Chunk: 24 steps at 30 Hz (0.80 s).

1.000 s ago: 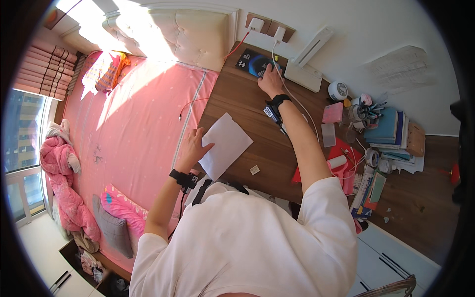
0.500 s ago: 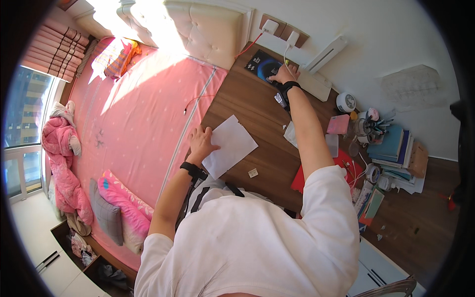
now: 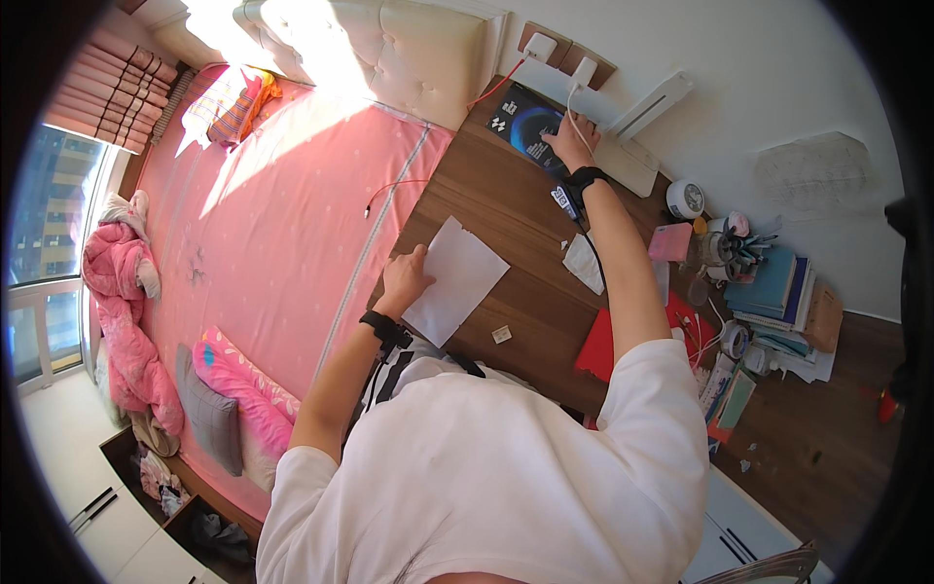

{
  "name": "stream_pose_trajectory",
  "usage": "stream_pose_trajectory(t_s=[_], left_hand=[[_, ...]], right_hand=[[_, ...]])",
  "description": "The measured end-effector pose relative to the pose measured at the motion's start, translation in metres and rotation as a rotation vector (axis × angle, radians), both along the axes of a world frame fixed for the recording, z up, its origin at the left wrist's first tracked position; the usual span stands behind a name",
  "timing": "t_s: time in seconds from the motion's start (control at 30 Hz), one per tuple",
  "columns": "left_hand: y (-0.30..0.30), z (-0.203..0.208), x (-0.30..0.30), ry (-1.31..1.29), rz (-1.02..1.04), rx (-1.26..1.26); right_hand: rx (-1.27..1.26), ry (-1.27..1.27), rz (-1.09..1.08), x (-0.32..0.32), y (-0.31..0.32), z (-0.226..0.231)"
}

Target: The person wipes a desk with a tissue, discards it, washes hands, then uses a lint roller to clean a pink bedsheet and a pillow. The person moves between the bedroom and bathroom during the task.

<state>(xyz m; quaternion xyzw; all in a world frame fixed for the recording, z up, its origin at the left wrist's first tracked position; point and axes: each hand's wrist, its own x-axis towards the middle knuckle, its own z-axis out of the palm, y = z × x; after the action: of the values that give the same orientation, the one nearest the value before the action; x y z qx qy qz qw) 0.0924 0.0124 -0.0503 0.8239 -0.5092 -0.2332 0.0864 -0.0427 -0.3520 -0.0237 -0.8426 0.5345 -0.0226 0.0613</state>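
Observation:
My left hand (image 3: pixel 405 282) is at the left edge of a white sheet of paper (image 3: pixel 457 282) on the brown desk. Its fingers are curled at the edge with the thumb over the paper, closed on it. Farther off, my right hand (image 3: pixel 574 144) grips the right side of a dark, flat booklet or box (image 3: pixel 525 125) with a blue round picture. The thumb lies on its cover and the other fingers are partly hidden. Both wrists wear black straps; a small black device (image 3: pixel 564 202) is beside the right one.
A white desk lamp (image 3: pixel 628 165) stands by the right hand, with a white cable crossing near it. A folded white tissue (image 3: pixel 584 263), a small pale piece (image 3: pixel 501 335), a red folder (image 3: pixel 608 346) and stacked books (image 3: pixel 778 287) lie rightward. The pink bed (image 3: pixel 292 234) adjoins the desk.
My left hand's fingers have drawn together from a spread pose, and the paper has shifted slightly up and left. My right hand has moved slightly upward at the dark booklet or box.

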Motion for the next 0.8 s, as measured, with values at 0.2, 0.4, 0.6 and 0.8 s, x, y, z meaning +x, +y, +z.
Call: stream_pose_trajectory(t_s=[0.2, 0.4, 0.6, 0.8], left_hand=[[0.014, 0.012, 0.018, 0.366, 0.046, -0.279], [-0.004, 0.055, 0.037, 1.284, 0.397, -0.487], [-0.044, 0.058, 0.011, 1.385, 0.523, -0.586], [-0.037, 0.042, -0.022, 1.028, 0.527, -0.52]], right_hand=[[0.272, -0.165, 0.089, -0.022, 0.009, 0.003], [0.43, -0.65, 0.178, -0.042, 0.053, 0.012], [1.265, -1.335, -0.057, -0.058, 0.152, -0.003], [1.559, -1.455, -0.273, -0.078, 0.224, -0.009]])
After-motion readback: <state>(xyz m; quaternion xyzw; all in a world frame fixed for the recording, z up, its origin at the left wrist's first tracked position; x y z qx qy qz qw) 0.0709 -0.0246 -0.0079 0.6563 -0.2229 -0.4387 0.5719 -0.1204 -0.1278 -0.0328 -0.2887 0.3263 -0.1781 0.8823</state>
